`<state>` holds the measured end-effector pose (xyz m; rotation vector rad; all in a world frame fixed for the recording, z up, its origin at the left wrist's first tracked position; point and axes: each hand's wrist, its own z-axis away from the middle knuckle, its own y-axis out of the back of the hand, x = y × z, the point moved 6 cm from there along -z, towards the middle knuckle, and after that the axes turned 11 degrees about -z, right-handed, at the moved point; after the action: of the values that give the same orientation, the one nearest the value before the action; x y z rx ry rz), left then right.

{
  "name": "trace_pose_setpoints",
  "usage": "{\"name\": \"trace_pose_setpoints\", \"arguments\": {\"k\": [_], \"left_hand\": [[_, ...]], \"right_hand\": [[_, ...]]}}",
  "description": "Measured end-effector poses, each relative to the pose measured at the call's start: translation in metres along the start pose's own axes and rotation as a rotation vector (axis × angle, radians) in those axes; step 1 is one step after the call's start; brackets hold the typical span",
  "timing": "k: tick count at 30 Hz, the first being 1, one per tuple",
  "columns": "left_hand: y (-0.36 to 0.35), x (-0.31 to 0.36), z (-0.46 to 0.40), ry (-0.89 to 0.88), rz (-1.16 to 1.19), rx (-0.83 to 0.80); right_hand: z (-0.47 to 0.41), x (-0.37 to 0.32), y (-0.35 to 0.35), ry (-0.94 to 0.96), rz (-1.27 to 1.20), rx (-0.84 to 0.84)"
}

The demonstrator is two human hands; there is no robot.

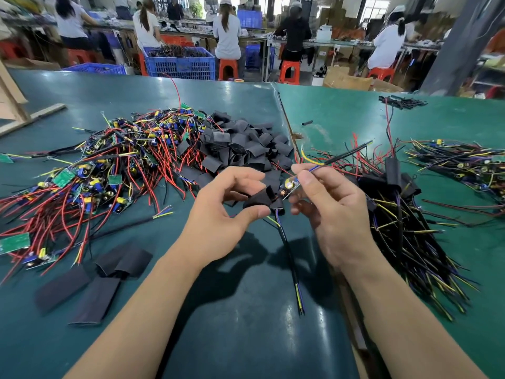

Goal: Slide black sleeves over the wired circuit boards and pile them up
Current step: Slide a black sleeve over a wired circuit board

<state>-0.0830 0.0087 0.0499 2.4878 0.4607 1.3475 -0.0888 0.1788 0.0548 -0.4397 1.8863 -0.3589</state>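
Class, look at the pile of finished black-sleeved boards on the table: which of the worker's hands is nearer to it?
Right. The right hand sits just beside the finished pile, on its left edge. The left hand is farther left, holding a black sleeve.

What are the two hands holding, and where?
The left hand pinches the black sleeve at its end; the right hand holds the circuit board by its wires.

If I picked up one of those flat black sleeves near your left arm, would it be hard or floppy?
Probably floppy: the sleeve lies pressed flat on the table, and the one the left hand pinches bends open. It looks thin, so likely very light. Being flat, it should not roll.
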Motion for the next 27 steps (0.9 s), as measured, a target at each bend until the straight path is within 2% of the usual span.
{"name": "trace_pose_setpoints", "arguments": {"k": [8,12,22,27], "left_hand": [[-0.0035,0.0038,-0.0002,0.001,0.066,-0.037],[-0.0032,0.0047,-0.0004,0.0,0.098,-0.038],[-0.0066,0.0052,0.0008,-0.005,0.1,-0.05],[-0.0052,0.0039,-0.0002,-0.006,0.103,0.011]], "right_hand": [[-0.0027,0.0051,0.0019,-0.061,-0.16,0.019],[-0.0019,0.0049,0.001,-0.068,-0.099,-0.013],[-0.0007,0.0049,0.0039,-0.013,0.017,0.076],[0.0019,-0.0014,0.0001,0.098,0.219,0.025]]}}
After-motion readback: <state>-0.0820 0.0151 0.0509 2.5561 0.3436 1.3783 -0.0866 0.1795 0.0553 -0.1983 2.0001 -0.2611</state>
